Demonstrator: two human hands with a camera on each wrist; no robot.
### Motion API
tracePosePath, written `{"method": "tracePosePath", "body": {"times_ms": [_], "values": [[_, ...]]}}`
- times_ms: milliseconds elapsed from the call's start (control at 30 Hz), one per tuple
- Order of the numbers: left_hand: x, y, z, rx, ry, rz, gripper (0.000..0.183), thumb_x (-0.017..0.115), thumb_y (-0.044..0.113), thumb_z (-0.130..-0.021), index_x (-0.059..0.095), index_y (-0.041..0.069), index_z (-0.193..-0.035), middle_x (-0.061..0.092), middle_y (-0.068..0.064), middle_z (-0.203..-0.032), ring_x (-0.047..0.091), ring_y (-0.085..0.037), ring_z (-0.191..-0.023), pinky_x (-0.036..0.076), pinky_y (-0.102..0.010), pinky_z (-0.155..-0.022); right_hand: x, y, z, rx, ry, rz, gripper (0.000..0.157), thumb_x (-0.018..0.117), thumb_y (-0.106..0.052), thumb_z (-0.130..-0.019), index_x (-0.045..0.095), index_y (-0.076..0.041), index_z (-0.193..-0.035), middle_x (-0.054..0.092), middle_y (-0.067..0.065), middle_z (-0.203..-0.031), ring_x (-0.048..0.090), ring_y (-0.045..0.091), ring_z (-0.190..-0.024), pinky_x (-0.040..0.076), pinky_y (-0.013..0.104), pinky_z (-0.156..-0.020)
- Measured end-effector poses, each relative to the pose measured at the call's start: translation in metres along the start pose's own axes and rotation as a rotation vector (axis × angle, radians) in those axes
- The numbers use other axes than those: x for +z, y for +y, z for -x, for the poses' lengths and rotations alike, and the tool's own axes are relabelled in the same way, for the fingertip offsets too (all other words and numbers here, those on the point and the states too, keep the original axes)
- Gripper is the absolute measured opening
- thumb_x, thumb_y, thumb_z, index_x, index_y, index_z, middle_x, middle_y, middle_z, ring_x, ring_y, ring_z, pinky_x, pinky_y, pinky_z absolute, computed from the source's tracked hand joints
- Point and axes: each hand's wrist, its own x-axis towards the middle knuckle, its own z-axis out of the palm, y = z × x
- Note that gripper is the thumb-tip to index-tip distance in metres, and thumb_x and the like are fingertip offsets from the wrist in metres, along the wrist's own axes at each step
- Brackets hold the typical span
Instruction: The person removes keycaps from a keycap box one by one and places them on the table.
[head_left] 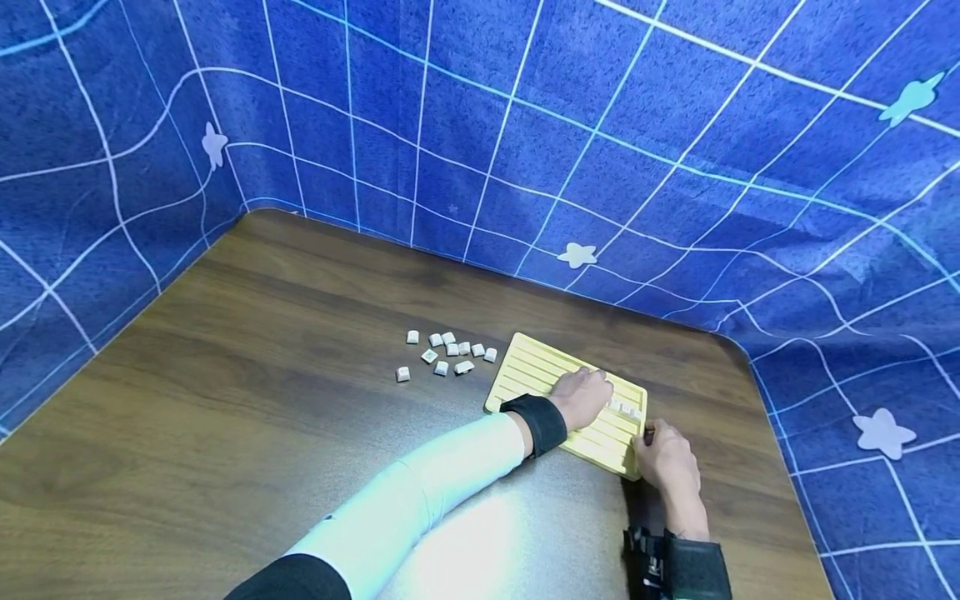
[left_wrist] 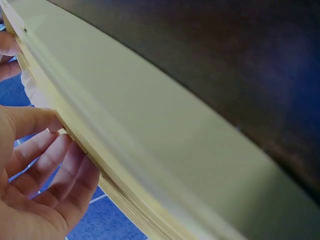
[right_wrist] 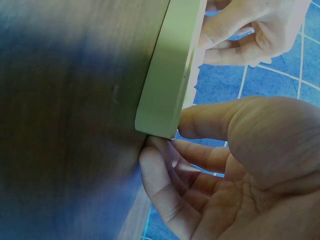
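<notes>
A yellow grooved tray (head_left: pixel 536 360) lies slanted on the table, with a short row of white keycaps (head_left: pixel 626 409) standing in a groove towards its right side. My left hand (head_left: pixel 582 397) reaches over the middle of the tray, beside that row. In the left wrist view, its thumb and curled fingers (left_wrist: pixel 75 175) pinch a small white keycap (left_wrist: pixel 62 131) at the tray's edge, mostly hidden by the fingertips. My right hand (head_left: pixel 667 458) grips the tray's right edge; the right wrist view shows thumb and bent fingers (right_wrist: pixel 167 195) around its corner.
Several loose white keycaps (head_left: pixel 441 367) lie scattered on the brown wooden table (head_left: pixel 300 333), left of the tray. A blue curtain (head_left: pixel 450 125) with white lines and stars rises behind the table and along its sides.
</notes>
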Motion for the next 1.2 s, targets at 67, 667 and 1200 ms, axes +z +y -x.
{"method": "tracePosePath", "body": {"times_ms": [67, 667, 1200], "values": [[0.003, -0.001, 0.0, -0.002, 0.004, -0.002, 0.022, 0.052, 0.019, -0.099, 0.072, 0.024, -0.104, 0.067, 0.005, -0.111, 0.063, -0.014, -0.1, 0.056, -0.031, -0.077, 0.002, -0.001, 0.001, -0.002, -0.004, 0.001, 0.044, 0.049, -0.024, -0.094, 0.051, -0.001, -0.131, 0.056, 0.029, -0.128, 0.058, 0.048, -0.11, 0.05, 0.056, -0.082], [0.002, -0.021, 0.015, 0.017, 0.026, -0.105, 0.022, 0.053, 0.016, -0.098, 0.07, 0.023, -0.112, 0.067, 0.004, -0.112, 0.063, -0.013, -0.099, 0.053, -0.03, -0.077, 0.011, -0.006, 0.0, 0.001, -0.021, -0.011, 0.044, 0.047, -0.024, -0.095, 0.049, -0.001, -0.133, 0.054, 0.027, -0.131, 0.057, 0.047, -0.111, 0.049, 0.057, -0.084], [-0.04, -0.067, 0.036, 0.019, 0.174, 0.04, 0.022, 0.062, 0.025, -0.094, 0.068, 0.014, -0.112, 0.068, -0.002, -0.114, 0.064, -0.019, -0.103, 0.053, -0.033, -0.083, 0.0, -0.001, -0.001, -0.009, -0.013, -0.008, 0.045, 0.046, -0.023, -0.095, 0.049, 0.001, -0.133, 0.054, 0.031, -0.129, 0.056, 0.049, -0.112, 0.048, 0.057, -0.086]]}}
